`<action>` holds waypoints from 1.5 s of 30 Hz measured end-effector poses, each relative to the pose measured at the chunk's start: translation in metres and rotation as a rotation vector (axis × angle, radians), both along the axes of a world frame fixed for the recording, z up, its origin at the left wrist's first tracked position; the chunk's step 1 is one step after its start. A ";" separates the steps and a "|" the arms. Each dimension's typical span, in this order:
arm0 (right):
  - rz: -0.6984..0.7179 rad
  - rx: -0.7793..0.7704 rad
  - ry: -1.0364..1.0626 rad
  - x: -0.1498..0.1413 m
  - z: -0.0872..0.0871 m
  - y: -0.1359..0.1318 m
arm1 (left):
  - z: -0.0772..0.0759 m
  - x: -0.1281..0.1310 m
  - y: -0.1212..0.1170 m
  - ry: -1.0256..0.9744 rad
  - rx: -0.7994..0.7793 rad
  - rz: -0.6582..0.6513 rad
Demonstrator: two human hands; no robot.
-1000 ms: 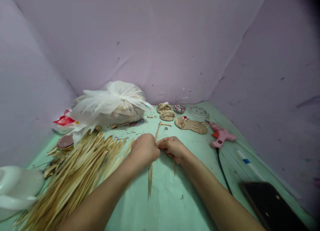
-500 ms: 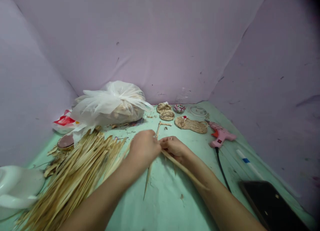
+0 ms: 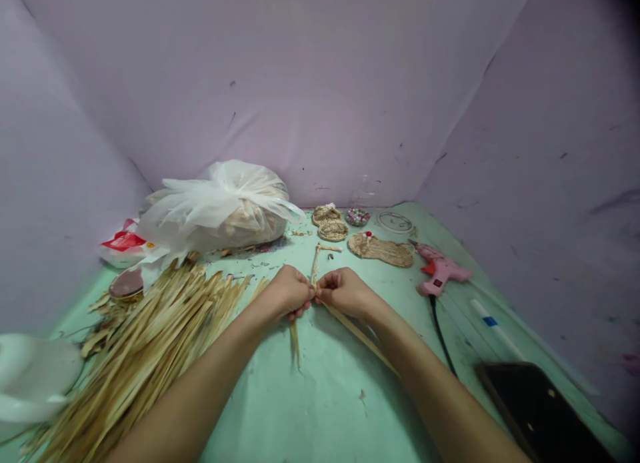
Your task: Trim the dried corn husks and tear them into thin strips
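Note:
My left hand (image 3: 291, 293) and my right hand (image 3: 345, 292) meet at the middle of the table, fingers pinched on a thin braid of dried plant strips (image 3: 315, 264). The finished-looking braid runs away from my fingertips and bends right at its far end. A loose strip (image 3: 365, 337) trails from under my right hand along the forearm. Below my left hand hangs another strip end (image 3: 295, 343). The exact spot where the strips cross is partly hidden by my fingers. Left of my hands lies a large bundle of dried strips (image 3: 145, 356).
A tied white plastic bag (image 3: 225, 206) sits at the back left. Behind my hands are a woven sole (image 3: 383, 251), small woven slippers (image 3: 333, 231) and a jar of beads (image 3: 358, 216). A pink glue gun (image 3: 440, 268), a marker (image 3: 495, 326) and a dark phone (image 3: 545, 409) lie right.
My left hand has turned and drawn back slightly from over the braid, so its fingertips now pinch beside the right ones. The hanging strip ends have shifted.

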State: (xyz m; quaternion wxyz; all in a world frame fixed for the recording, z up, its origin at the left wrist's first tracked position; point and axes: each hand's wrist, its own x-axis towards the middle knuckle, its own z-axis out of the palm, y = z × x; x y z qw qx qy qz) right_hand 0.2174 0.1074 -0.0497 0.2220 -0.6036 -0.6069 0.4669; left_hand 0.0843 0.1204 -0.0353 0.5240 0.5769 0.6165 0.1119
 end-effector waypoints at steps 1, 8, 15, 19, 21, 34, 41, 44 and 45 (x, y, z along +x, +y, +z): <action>0.005 0.053 -0.085 -0.001 0.001 -0.001 | -0.003 0.001 0.000 0.035 0.049 0.010; 0.005 0.263 -0.552 -0.013 0.016 -0.014 | -0.019 0.003 0.000 0.092 0.257 0.025; -0.034 0.254 -0.739 -0.022 0.032 -0.025 | 0.000 0.007 -0.006 0.010 0.102 0.099; 0.000 0.254 -0.783 -0.033 0.037 -0.033 | 0.005 0.010 -0.008 -0.032 -0.020 0.181; 0.049 0.258 -0.798 -0.040 0.040 -0.037 | 0.006 0.010 -0.008 -0.063 -0.043 0.204; -0.230 0.140 -0.175 0.010 0.045 -0.012 | 0.002 -0.016 0.009 -0.232 -0.108 -0.057; -0.145 -0.233 0.172 -0.010 0.023 -0.008 | 0.000 -0.016 0.009 -0.174 -0.089 -0.108; -0.162 -0.267 0.248 -0.013 0.016 -0.007 | 0.001 -0.013 0.009 -0.118 -0.066 -0.124; -0.175 -0.262 0.265 -0.012 0.013 -0.006 | 0.002 -0.012 0.009 -0.095 -0.052 -0.125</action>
